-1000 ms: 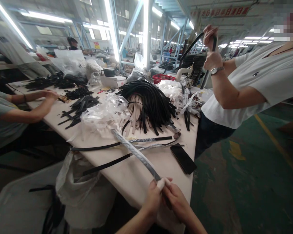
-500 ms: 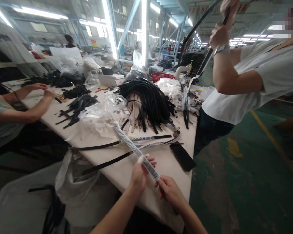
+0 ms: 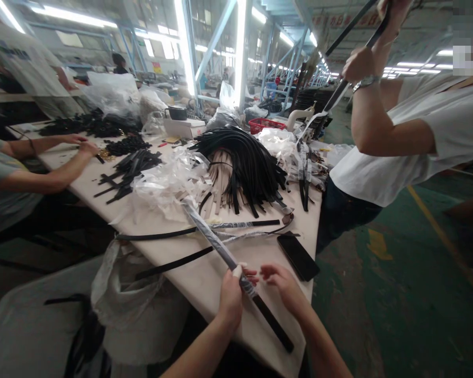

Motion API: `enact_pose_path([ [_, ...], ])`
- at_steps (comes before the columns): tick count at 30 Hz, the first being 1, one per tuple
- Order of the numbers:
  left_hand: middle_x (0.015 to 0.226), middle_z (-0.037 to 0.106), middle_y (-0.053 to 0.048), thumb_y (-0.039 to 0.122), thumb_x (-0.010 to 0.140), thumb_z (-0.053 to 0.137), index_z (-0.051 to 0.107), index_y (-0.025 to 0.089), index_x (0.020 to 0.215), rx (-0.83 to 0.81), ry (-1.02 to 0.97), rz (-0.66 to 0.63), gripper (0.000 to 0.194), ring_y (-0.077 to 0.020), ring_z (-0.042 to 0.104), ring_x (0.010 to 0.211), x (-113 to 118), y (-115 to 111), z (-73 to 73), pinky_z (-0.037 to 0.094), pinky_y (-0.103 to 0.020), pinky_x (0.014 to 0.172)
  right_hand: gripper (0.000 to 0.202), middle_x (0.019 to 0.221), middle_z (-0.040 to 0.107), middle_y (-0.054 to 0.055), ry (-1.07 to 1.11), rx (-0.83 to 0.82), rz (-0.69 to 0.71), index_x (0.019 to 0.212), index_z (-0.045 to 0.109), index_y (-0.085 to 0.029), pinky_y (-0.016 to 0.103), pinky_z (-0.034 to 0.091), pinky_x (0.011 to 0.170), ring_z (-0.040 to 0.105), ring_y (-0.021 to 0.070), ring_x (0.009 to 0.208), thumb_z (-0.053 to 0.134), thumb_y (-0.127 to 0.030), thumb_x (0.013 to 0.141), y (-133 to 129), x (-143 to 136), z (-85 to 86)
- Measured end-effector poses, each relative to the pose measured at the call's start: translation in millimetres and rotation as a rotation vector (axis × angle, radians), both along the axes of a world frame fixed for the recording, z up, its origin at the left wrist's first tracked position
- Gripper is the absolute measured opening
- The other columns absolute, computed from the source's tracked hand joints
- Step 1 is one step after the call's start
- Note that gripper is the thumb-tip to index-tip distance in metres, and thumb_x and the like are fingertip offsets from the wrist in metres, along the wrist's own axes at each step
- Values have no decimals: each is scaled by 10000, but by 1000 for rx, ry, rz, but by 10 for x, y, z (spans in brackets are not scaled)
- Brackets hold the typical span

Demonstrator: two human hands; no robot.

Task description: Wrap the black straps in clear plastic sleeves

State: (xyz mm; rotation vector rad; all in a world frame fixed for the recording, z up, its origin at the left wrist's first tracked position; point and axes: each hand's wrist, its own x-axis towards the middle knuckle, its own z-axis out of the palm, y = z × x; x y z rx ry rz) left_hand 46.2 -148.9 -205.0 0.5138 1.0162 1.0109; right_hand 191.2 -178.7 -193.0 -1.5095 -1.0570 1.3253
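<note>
A long black strap (image 3: 273,322) runs diagonally over the near corner of the table, its upper part in a clear plastic sleeve (image 3: 208,233). My left hand (image 3: 233,294) is closed round the sleeved part, thumb on top, near the sleeve's lower end. Below it the bare black end of the strap points toward the table's near edge. To the right, my right hand (image 3: 284,286) is off the strap, fingers apart and holding nothing. Two more black straps, one of them (image 3: 157,236) partly in plastic, lie across the table beyond my hands.
A black phone (image 3: 298,256) lies near the table's (image 3: 173,294) right edge. Behind are crumpled plastic sleeves (image 3: 169,184) and a large bundle of black straps (image 3: 252,163). A person at right lifts a strap (image 3: 337,94); another person's hands (image 3: 84,149) work at left.
My right hand has let go of the strap's lower end and moved up and right, its fingers now spread. More bare black strap shows below my left hand, which has shifted slightly down and right.
</note>
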Motion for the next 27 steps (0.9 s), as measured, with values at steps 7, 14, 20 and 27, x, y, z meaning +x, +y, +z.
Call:
enact_pose_path([
  [7, 869, 751, -101, 357, 713, 767, 677, 174, 991, 20, 19, -217, 345, -255, 709, 770, -65, -125, -39, 540, -355, 704, 322, 634, 645, 18, 70, -59, 252, 815, 600, -140, 214, 385, 477, 523, 99, 463, 566, -449, 901, 1124, -651, 242],
  [14, 980, 719, -160, 433, 918, 500, 626, 134, 1068, 118, -249, -32, 357, -258, 703, 866, -928, 1267, 503, 565, -414, 796, 266, 634, 623, -20, 155, 158, 275, 942, 593, -151, 200, 286, 424, 420, 74, 415, 510, -403, 939, 775, -623, 143],
  [20, 636, 547, 9, 249, 965, 408, 540, 171, 938, 204, -178, 181, 155, -93, 488, 453, -863, 2338, 805, 424, -207, 455, 238, 686, 662, 7, -6, 94, 283, 959, 628, -141, 212, 370, 467, 495, 93, 456, 505, -344, 934, 745, -693, -21],
  [27, 627, 515, 35, 375, 934, 559, 556, 209, 911, 590, -20, 102, 168, -82, 427, 436, -563, 1941, 812, 332, -188, 405, 385, 1015, 700, 80, -39, 432, 125, 1144, 665, -126, 241, 477, 703, 640, 161, 845, 583, -437, 932, 1962, -702, 856],
])
